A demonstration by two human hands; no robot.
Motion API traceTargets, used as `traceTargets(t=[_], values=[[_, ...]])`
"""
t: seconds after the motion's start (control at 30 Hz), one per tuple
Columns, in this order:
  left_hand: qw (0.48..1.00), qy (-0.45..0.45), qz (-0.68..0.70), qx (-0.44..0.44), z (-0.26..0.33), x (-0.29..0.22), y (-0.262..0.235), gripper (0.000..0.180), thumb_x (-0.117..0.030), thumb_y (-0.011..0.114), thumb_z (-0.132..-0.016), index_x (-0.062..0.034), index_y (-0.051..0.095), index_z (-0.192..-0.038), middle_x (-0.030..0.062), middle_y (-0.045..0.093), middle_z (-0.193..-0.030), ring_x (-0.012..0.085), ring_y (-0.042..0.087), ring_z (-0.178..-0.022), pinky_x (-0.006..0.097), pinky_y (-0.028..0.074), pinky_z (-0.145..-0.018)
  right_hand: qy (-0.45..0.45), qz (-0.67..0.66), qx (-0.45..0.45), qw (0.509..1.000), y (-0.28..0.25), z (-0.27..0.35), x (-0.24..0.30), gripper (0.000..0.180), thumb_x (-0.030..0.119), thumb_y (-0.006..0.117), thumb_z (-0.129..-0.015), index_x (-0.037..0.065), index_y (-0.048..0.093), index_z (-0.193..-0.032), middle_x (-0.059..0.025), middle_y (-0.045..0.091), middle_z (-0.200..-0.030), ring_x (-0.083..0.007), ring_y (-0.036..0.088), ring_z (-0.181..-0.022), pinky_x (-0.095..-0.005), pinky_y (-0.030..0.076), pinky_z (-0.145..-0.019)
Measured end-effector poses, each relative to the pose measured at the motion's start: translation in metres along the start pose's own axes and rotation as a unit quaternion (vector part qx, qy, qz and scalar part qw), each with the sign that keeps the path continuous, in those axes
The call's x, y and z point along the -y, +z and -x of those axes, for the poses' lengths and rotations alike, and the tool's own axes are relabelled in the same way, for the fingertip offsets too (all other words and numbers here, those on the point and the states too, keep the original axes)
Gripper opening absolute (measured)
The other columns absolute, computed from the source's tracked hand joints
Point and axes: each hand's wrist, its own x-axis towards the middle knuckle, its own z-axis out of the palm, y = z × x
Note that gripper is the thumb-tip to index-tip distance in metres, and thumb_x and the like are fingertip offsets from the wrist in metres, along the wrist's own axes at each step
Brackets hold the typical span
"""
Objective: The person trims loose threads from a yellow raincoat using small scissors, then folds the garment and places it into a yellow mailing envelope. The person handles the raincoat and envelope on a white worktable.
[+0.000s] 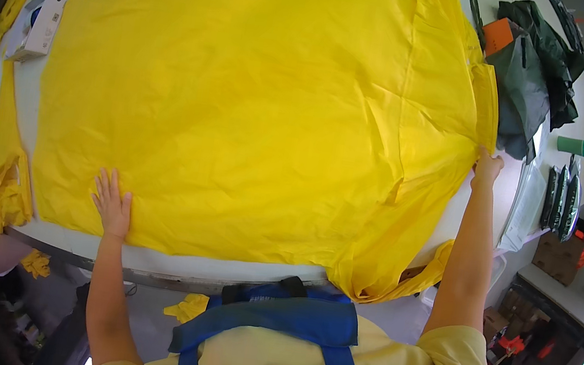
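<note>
A large yellow garment (227, 114), probably a raincoat by its seams and shiny cloth, lies spread over a white table. My left hand (112, 206) rests flat on its lower left part with the fingers apart. At the garment's right end my right hand (487, 169) is closed on the cloth, beside a folded strip. Creases fan out from that grip across the fabric. One part of the garment (375, 280) hangs over the table's near edge. The fingertips of my right hand are partly hidden.
A white box (42, 24) stands at the left, near another yellow cloth piece (1, 179) that droops off the table. Dark green cloth (526, 81), an orange piece (497, 37), a green roll (572, 146) and several dark packets (560, 201) lie on the right.
</note>
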Motion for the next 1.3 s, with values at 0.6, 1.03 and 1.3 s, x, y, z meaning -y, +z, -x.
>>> traceTargets(t=[0.6,1.03,1.3], values=[[0.809,0.54,0.211,0.097,0.075,-0.36,-0.017,0.062,-0.035,0.05,-0.09,-0.0085,0.032,-0.143,0.009,0.029,-0.15,0.0251,0.024,-0.14,0.046,0.015,-0.114,-0.202,0.333,0.462,0.797,-0.197,0.37,-0.064,0.057,0.023,0.079,-0.067,0.014,0.053,-0.117,-0.0065,0.061,-0.103,-0.03,0.049,-0.112,-0.0462,0.034,-0.096],[0.788,0.595,0.126,0.095,0.107,-0.361,-0.019,0.06,-0.043,0.047,-0.09,-0.0247,0.032,-0.144,0.0084,0.023,-0.153,0.0256,0.019,-0.141,0.046,0.01,-0.115,-0.115,0.165,0.392,0.898,-0.213,0.382,-0.111,0.016,0.014,0.058,-0.089,0.003,0.05,-0.097,-0.0115,0.059,-0.082,-0.0199,0.058,-0.073,-0.0323,0.047,-0.066],[0.796,0.585,0.127,0.09,0.111,-0.361,-0.016,0.059,-0.043,0.047,-0.09,-0.0254,0.031,-0.145,0.008,0.023,-0.153,0.025,0.018,-0.142,0.046,0.009,-0.115,0.015,0.064,0.208,0.976,-0.12,0.232,-0.048,0.036,0.029,0.059,-0.089,-0.005,0.055,-0.102,-0.0144,0.063,-0.087,-0.0195,0.059,-0.074,-0.0343,0.046,-0.064]])
